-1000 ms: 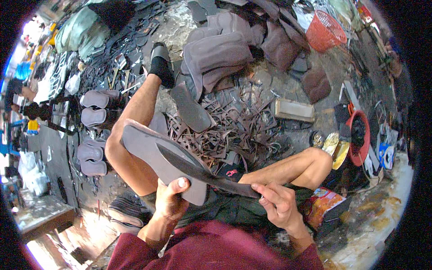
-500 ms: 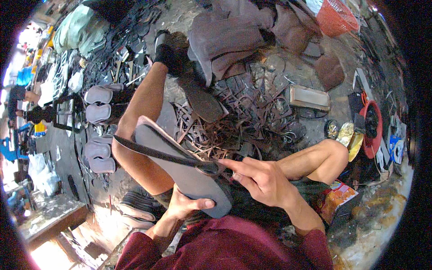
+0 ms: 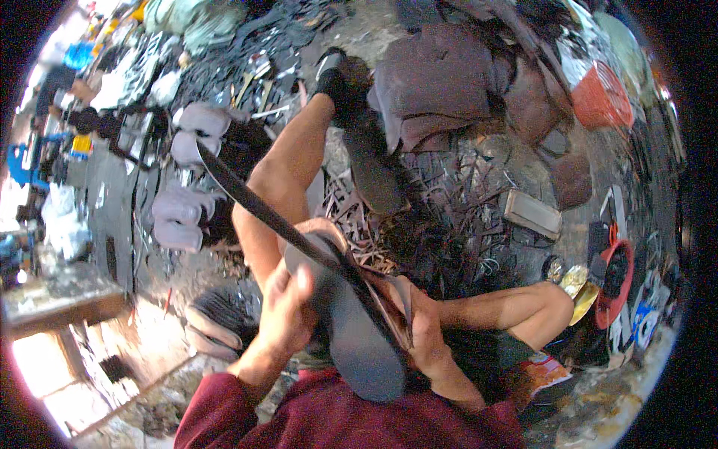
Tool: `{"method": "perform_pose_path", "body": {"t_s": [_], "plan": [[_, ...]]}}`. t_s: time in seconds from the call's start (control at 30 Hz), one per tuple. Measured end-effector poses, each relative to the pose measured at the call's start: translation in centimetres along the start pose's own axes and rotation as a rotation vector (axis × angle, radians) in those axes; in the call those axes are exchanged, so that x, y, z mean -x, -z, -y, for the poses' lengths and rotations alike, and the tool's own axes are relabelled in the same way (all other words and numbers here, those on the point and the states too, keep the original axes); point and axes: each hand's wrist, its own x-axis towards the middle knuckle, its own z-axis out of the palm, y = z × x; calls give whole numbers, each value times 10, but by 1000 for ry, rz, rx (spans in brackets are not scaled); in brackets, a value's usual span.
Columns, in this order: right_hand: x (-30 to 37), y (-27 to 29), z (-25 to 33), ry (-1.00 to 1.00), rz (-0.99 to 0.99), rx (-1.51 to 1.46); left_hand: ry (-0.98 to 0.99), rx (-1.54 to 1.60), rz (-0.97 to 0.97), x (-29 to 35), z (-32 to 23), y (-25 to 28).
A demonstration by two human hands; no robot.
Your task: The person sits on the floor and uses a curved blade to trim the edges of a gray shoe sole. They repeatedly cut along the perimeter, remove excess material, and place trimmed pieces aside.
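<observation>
A grey shoe sole (image 3: 366, 359) is tilted over my lap between my hands. A long black strip (image 3: 258, 209) runs along it, its free end sticking out past my knee to the upper left. My left hand (image 3: 284, 318) grips the sole's left side, thumb up and slightly blurred. On the other side my right hand (image 3: 426, 322) is closed at the sole's bent, brownish edge (image 3: 393, 295); most of its fingers are hidden behind that edge.
Grey soles (image 3: 179, 213) stand in pairs at the left, above a dark ribbed stack (image 3: 221, 314). Strip offcuts (image 3: 449, 198) cover the floor ahead, near brown sheets (image 3: 441, 82). On the right are a rectangular block (image 3: 532, 215), a red basin (image 3: 615, 284) and a red basket (image 3: 602, 97).
The sole has turned more upright, and the black strip's end now reaches farther up and left. My right hand went from pointing at the strip to holding the sole's right edge. The view has shifted.
</observation>
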Motion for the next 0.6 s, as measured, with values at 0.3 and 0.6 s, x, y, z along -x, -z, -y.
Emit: {"method": "perform_pose_path", "body": {"t_s": [0.3, 0.6], "plan": [[122, 24, -58, -33, -30, 281, 233, -36, -58, 5, -26, 12], [17, 25, -14, 160, -13, 483, 141, -33, -116, 2, -15, 26]]}}
